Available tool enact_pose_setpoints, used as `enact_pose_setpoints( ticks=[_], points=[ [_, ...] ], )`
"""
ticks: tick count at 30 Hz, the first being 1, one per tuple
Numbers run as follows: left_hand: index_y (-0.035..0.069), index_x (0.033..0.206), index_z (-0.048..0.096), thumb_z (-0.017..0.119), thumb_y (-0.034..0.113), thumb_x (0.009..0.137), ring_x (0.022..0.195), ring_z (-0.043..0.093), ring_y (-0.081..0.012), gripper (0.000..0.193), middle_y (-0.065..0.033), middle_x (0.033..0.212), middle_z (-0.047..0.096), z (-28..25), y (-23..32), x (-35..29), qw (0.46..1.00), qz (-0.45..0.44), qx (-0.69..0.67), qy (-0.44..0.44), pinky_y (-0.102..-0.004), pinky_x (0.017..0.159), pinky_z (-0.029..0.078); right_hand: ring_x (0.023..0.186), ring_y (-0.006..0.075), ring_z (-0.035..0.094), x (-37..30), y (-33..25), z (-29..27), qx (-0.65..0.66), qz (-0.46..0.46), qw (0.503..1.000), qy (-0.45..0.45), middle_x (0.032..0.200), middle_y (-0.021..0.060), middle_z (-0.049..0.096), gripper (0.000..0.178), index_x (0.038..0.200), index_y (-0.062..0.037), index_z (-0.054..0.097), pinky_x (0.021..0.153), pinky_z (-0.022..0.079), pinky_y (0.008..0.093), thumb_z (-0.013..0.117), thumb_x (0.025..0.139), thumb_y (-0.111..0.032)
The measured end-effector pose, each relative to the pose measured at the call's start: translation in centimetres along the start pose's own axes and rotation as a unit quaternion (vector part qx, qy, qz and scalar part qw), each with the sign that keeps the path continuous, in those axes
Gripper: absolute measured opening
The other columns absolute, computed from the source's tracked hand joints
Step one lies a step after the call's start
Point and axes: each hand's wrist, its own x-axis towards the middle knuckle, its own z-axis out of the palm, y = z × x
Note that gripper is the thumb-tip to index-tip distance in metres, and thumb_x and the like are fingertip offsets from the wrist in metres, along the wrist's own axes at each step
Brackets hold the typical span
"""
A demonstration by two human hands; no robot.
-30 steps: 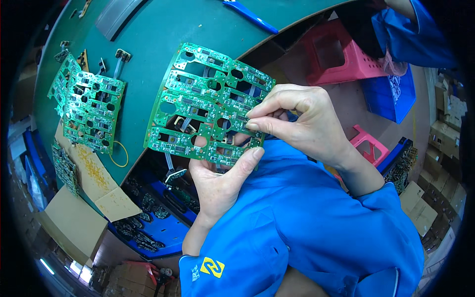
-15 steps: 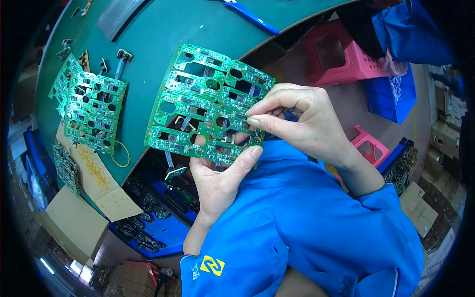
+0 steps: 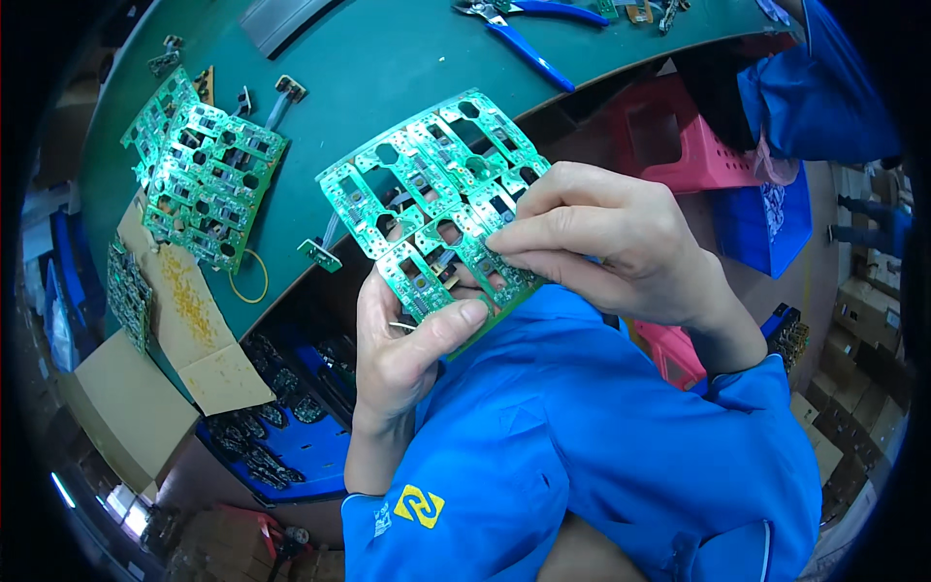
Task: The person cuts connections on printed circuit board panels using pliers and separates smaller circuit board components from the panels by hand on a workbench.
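Observation:
A green circuit board panel (image 3: 441, 175), cut through with slots and round holes, is held up over the table's near edge. My left hand (image 3: 402, 344) grips its lower left corner, thumb on top and fingers underneath. My right hand (image 3: 606, 238) is closed in a pinch at the panel's right part, fingertips against its surface; whether a small part sits between them is hidden. A small connector board (image 3: 319, 254) hangs by a ribbon cable from the panel's left side. More green panels (image 3: 208, 175) lie stacked on the table to the left.
Blue-handled pliers (image 3: 529, 48) and a grey strip (image 3: 281, 24) lie on the green table (image 3: 388, 73). Cardboard with yellow bits (image 3: 189, 301) sits at the left edge. Below is a blue tray (image 3: 310, 441) of dark parts. Right stand a pink stool (image 3: 669, 136) and blue bin (image 3: 781, 218).
The panel has turned and tilted in my hands, its left side swinging toward the upper right. My right hand has stayed pinched at its right part. The whole view has shifted slightly.

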Motion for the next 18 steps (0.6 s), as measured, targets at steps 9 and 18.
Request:
enact_pose_setpoints(
  ticks=[9, 18],
  points=[
    [-0.004, 0.128, 0.053, 0.069, -0.001, 0.075, 0.089, 0.068, -0.0215, 0.055, -0.0158, 0.103, 0.069, -0.57, -0.4, -0.08, 1.0, -0.015, 0.012, -0.023, -0.0296, 0.084, 0.055, 0.063, 0.015, 0.054, -0.26, -0.29, 0.9, -0.009, -0.01, 0.999, -0.046, 0.09, 0.0064, 0.063, 0.019, 0.095, -0.003, 0.074, 0.056, 0.044, 0.0248, 0.074, 0.077, 0.004],
    [-0.004, 0.125, 0.054, 0.069, -0.001, 0.075, 0.077, 0.067, -0.0204, 0.052, -0.0144, 0.096, 0.069, -0.26, -0.16, 0.55, 0.997, -0.038, 0.054, -0.044, -0.0275, 0.071, 0.056, 0.062, 0.0153, 0.056, 0.29, -0.45, 0.07, 0.026, 0.052, 0.996, -0.072, 0.082, 0.0063, 0.065, 0.014, 0.086, -0.0021, 0.073, 0.056, 0.045, 0.0263, 0.075, 0.074, 0.004]
  ],
)
